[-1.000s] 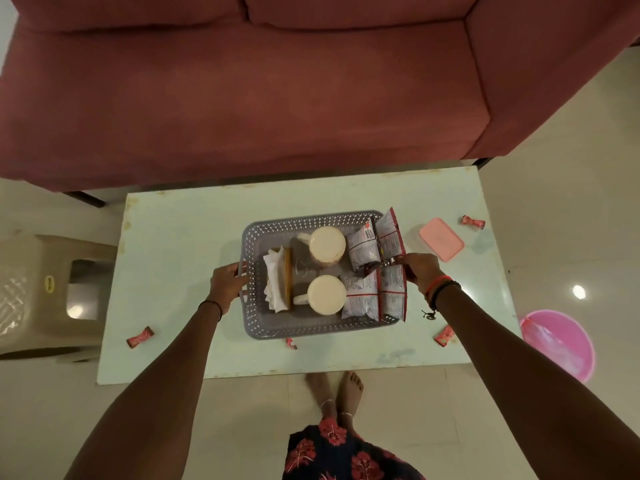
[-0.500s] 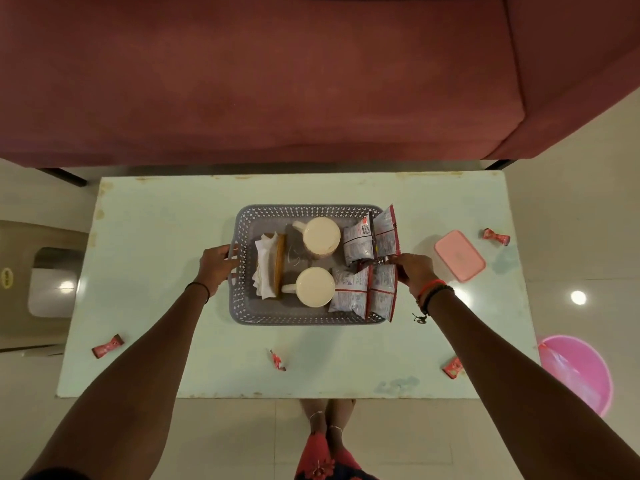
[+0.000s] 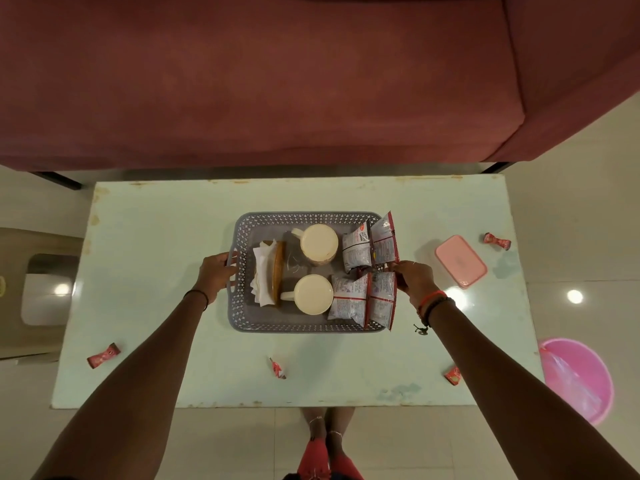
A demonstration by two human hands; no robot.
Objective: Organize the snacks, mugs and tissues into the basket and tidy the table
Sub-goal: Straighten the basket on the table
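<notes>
With both handles taken, the grey perforated plastic basket (image 3: 242, 306) mid-table will flex slightly and carry weight from two cream ceramic mugs (image 3: 318, 244) — lift level, or the light foil snack packets (image 3: 356, 251) tip out. Your left hand (image 3: 218, 271) curls around the left handle; your right hand (image 3: 414, 282) pinches the right rim, on the pale green glossy table (image 3: 156, 237) with open room all round.

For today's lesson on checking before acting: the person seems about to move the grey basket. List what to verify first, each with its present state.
1. Left hand on the basket's end handle: ok.
2. Right hand holding the opposite rim: cannot tell, snack packets hide it.
3. Both mugs inside: ok.
4. Tissues inside: ok.
5. Packets tucked in: not ok, some stick up above the rim.
6. Table tidy: not ok, candies and a pink box remain.
</notes>
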